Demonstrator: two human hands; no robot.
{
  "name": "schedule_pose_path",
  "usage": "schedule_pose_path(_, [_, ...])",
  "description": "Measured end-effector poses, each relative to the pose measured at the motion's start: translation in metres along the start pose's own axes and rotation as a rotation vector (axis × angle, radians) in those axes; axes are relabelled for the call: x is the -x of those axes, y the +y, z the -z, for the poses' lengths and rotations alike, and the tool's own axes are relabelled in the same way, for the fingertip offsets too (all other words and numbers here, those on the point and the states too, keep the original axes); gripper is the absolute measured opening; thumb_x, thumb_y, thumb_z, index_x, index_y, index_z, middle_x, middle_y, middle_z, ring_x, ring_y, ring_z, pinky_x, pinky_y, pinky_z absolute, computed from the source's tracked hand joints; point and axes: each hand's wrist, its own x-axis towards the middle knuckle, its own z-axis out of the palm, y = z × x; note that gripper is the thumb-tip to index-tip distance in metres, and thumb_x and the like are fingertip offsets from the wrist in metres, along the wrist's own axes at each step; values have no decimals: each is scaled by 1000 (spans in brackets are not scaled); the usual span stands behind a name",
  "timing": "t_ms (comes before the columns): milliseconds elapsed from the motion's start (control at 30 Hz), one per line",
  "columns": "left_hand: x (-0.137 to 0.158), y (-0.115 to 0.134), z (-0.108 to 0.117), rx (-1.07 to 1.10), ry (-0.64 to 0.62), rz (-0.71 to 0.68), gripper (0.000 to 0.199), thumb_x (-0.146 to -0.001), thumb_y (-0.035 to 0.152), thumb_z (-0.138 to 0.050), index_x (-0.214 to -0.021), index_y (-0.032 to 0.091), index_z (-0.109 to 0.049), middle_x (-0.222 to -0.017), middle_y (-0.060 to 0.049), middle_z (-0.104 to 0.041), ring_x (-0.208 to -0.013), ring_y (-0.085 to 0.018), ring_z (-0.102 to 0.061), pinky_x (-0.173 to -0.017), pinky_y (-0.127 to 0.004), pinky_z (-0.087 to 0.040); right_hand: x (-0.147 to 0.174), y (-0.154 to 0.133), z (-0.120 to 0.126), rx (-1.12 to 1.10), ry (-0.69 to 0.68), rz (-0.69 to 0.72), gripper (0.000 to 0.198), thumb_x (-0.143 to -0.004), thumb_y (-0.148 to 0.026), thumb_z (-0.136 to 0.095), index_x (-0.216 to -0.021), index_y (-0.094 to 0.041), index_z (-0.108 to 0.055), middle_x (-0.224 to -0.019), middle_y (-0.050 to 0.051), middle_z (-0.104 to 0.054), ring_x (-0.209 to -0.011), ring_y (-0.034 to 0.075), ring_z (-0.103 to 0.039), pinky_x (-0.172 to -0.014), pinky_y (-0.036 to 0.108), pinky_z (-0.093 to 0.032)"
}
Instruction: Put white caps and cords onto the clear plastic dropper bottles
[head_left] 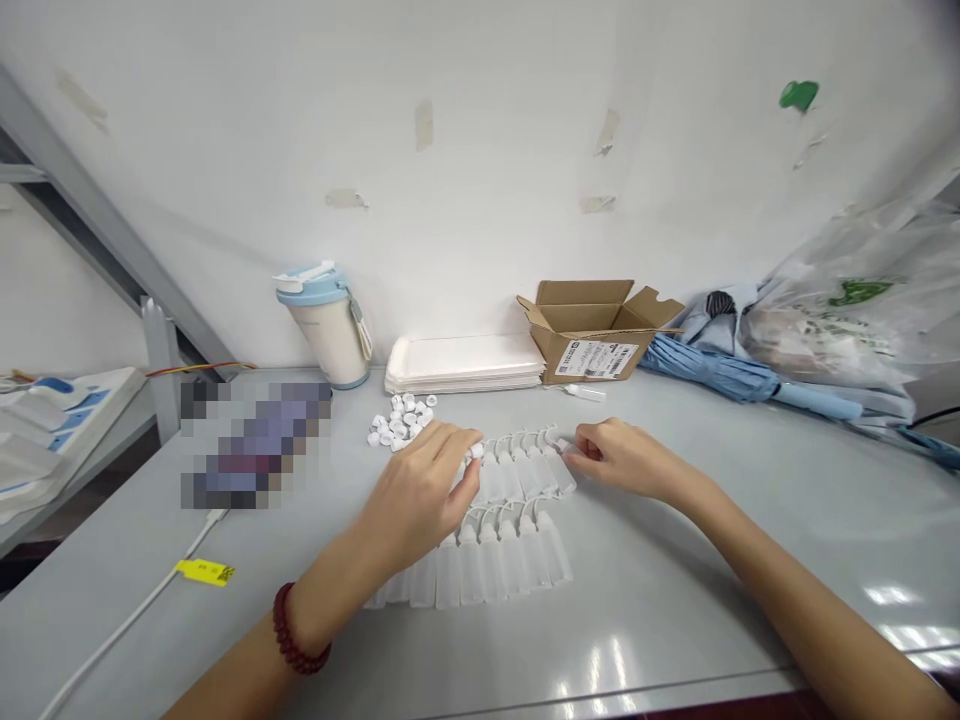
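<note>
My left hand [427, 480] pinches a small white screw cap [476, 451] between thumb and fingertips, above the left end of the back row of bottles. The back row of translucent plastic squeeze bottles [517, 478] lies on the table, each with a thin curved strap at its neck. A second row of bottles [487, 565] lies nearer to me, its left end partly behind my left forearm. At the right end of the back row, my right hand [611, 455] is closed, with a small white piece at its fingertips that I cannot identify.
A pile of loose white caps [401, 420] lies beyond my left hand. Behind stand a tumbler [322, 325], a white stack [465, 362] and an opened cardboard box [589, 340]. One separate bottle [585, 393] lies before the box. A blue umbrella [712, 370] is right; a cable [120, 630] runs left.
</note>
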Motion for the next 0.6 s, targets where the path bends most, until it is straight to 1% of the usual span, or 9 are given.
schedule_pose_path(67, [0,2,1,39,5,42,16,-88,15,-42,-98,15,-54,-83,-6,-60,-81,-18,-55,-69,-31,-46,-2,1,-1,-22,54,-25,29,-83,-37,-46,-59,-21,-42,-55,1,-55,-47,13,-43,-46,25,-26])
schedule_pose_path(133, [-1,4,2,98,15,106,13,-87,18,-44,-94,16,-55,-83,-5,-60,-79,-16,-56,-69,-29,-47,-2,-3,-2,-85,155,-35,28,-84,-38,-45,-63,-21,-43,-57,1,-55,-49,13,-45,-47,25,-28])
schedule_pose_path(200, [-2,8,5,170,15,175,12,-87,20,-46,-93,18,-56,-83,-3,-62,-76,-15,-56,-68,-27,-47,2,-13,-3,-193,255,6,25,-86,-39,-45,-70,-20,-47,-60,1,-57,-52,14,-49,-49,25,-32])
schedule_pose_path(267, [-4,12,7,253,-5,237,13,-86,22,-48,-93,19,-59,-83,-2,-64,-74,-14,-57,-64,-25,-48,9,-28,-5,-305,309,97,23,-88,-39,-45,-79,-19,-50,-64,2,-58,-54,13,-52,-51,24,-36])
schedule_pose_path(367, [-5,18,9,398,-43,338,16,-85,25,-51,-96,21,-62,-89,-2,-66,-74,-13,-60,-54,-21,-47,20,-50,-11,-406,318,254,20,-89,-36,-45,-92,-18,-52,-74,3,-60,-56,12,-53,-53,23,-40])
schedule_pose_path(433, [-4,20,11,484,-32,412,17,-84,27,-53,-96,21,-63,-93,-3,-67,-75,-14,-61,-50,-20,-47,26,-59,-14,-431,337,312,19,-90,-34,-45,-97,-17,-51,-81,5,-61,-57,12,-54,-54,23,-41])
schedule_pose_path(500, [-4,20,13,546,5,459,16,-82,28,-54,-93,20,-64,-90,-3,-67,-76,-15,-62,-55,-21,-50,29,-63,-15,-468,350,317,19,-91,-33,-44,-99,-17,-52,-82,6,-60,-60,12,-54,-54,24,-42])
schedule_pose_path(567, [-4,20,15,578,20,473,14,-81,28,-54,-87,19,-64,-84,-3,-67,-76,-15,-61,-62,-24,-53,29,-64,-13,-559,337,270,20,-91,-34,-44,-97,-17,-53,-80,6,-60,-62,13,-55,-54,24,-43])
schedule_pose_path(600, [-5,19,15,584,5,475,14,-81,27,-55,-85,19,-64,-82,-3,-66,-75,-15,-61,-64,-25,-53,29,-64,-11,-628,315,239,21,-91,-35,-44,-95,-17,-54,-79,5,-60,-63,13,-56,-54,24,-43])
